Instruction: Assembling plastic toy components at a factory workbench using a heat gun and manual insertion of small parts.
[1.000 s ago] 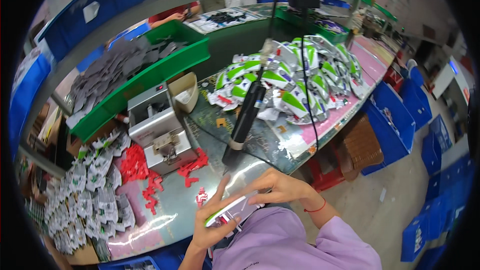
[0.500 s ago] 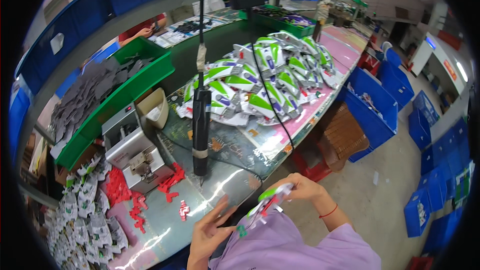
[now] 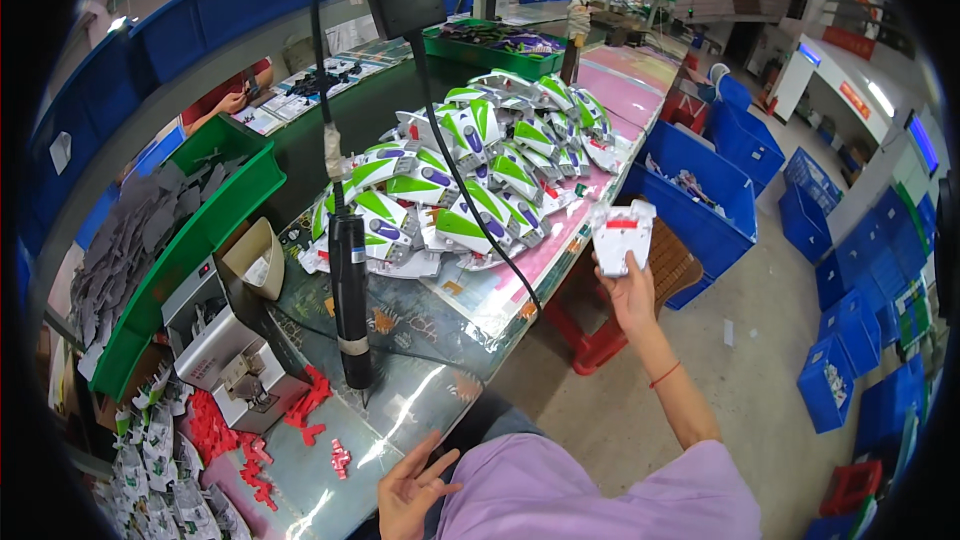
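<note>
My right hand [image 3: 632, 292] is raised past the table's right edge, gripping a white plastic shell part [image 3: 621, 252] by its lower end. The part's inner side faces me, and a small red piece shows across it. Low by the table's front edge, my left hand [image 3: 412, 488] has its fingers apart and holds nothing. A large heap of white, green and purple shells [image 3: 480, 175] lies on the table [image 3: 420, 430]. Between heap and left hand hangs a black electric screwdriver [image 3: 350, 305], tip down. Red plastic pieces [image 3: 312, 405] lie near it, with one small red piece [image 3: 341, 459] apart.
At left are a grey screw feeder box [image 3: 235, 360], a beige scoop [image 3: 256, 262] and a green bin [image 3: 185, 260] of grey sheets. More shells [image 3: 160, 470] are piled front left. Right of the table stand a brown-topped red stool [image 3: 675, 270] and blue bins [image 3: 715, 215]. Another person [image 3: 230, 98] works opposite.
My right hand has moved up and away from my lap with the shell part, now turned to show its inner side. My left hand has come away from the part. The view has shifted right.
</note>
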`<state>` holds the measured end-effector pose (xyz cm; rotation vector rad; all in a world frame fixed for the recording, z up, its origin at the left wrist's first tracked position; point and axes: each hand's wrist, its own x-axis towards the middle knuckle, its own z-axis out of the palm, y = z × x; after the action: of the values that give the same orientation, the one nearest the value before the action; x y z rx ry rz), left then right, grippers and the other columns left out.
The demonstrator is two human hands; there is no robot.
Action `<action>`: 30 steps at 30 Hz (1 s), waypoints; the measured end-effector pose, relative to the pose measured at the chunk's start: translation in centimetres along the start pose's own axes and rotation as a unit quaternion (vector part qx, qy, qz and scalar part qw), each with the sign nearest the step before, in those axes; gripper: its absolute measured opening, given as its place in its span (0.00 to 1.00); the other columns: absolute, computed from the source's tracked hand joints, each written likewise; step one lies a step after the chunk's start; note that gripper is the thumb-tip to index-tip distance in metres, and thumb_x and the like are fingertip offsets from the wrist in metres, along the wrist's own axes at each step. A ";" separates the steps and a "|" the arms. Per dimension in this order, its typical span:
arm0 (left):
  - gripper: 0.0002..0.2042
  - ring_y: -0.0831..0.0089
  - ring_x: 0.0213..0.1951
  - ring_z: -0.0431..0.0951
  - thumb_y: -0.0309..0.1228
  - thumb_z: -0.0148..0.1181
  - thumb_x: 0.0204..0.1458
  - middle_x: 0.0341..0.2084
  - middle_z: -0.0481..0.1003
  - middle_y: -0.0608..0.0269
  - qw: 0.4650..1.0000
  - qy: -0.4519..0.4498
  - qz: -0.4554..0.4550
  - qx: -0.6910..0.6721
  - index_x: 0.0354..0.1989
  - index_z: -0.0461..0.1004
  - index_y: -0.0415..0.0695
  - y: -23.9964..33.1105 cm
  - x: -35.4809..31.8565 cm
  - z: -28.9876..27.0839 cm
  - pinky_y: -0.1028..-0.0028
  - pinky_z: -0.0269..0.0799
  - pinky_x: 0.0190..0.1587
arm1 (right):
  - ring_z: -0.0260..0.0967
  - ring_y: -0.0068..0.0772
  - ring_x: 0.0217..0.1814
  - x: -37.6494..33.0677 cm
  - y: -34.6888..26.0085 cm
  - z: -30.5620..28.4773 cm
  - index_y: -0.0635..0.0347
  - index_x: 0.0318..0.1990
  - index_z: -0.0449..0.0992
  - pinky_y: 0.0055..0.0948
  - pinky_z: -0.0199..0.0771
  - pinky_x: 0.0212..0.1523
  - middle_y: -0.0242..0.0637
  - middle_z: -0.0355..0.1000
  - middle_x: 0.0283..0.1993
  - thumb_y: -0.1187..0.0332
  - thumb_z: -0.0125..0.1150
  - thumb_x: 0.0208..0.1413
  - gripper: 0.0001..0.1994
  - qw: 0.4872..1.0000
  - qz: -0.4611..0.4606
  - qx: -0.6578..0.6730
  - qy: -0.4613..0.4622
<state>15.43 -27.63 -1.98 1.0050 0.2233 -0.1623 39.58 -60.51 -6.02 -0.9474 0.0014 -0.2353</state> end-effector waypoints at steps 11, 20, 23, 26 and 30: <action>0.28 0.55 0.53 0.65 0.26 0.59 0.46 0.54 0.59 0.47 0.999 -0.011 -0.004 0.042 0.55 0.56 0.30 -1.1 0.8 1.5 0.75 0.72 0.39 | 0.66 0.48 0.49 13.1 -1.9 -4.4 0.50 0.59 0.49 0.45 0.73 0.43 0.45 0.61 0.53 0.64 0.36 0.61 0.18 0.998 -0.003 -0.007 0.068; 0.21 0.60 0.50 0.69 0.21 0.51 0.50 0.51 0.64 0.48 0.992 0.014 0.061 0.112 0.54 0.58 0.31 -3.0 2.9 2.9 0.74 0.69 0.42 | 0.56 0.37 0.57 16.6 -1.0 -1.9 0.50 0.62 0.46 0.38 0.66 0.50 0.39 0.53 0.59 0.70 0.38 0.60 0.22 0.972 -0.120 -0.181 0.083; 0.21 0.61 0.49 0.69 0.19 0.49 0.50 0.51 0.64 0.49 0.986 -0.004 0.060 0.156 0.54 0.59 0.32 -3.4 3.4 3.2 0.75 0.68 0.42 | 0.52 0.44 0.61 17.1 0.9 0.3 0.58 0.62 0.48 0.34 0.53 0.59 0.46 0.49 0.63 0.72 0.39 0.58 0.23 0.847 -0.264 -0.461 0.036; 0.19 0.64 0.48 0.70 0.19 0.47 0.50 0.49 0.66 0.50 0.978 -0.016 0.075 0.196 0.53 0.61 0.33 -3.4 4.0 3.5 0.75 0.68 0.43 | 0.42 0.49 0.66 18.8 3.3 -1.0 0.55 0.63 0.47 0.37 0.46 0.60 0.54 0.45 0.64 0.68 0.49 0.53 0.30 0.687 -0.343 -0.636 -0.076; 0.16 0.70 0.46 0.71 0.19 0.47 0.51 0.45 0.70 0.54 0.962 0.007 0.101 0.252 0.49 0.66 0.34 -2.9 3.9 4.0 0.76 0.66 0.45 | 0.35 0.48 0.69 18.8 3.7 -2.3 0.54 0.63 0.47 0.35 0.40 0.63 0.59 0.43 0.63 0.66 0.56 0.47 0.35 0.781 -0.244 -0.560 -0.133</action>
<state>18.90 -32.66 -3.29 1.5297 0.0905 -0.0232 58.36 -64.07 -8.42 -2.1807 -0.4149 -0.6133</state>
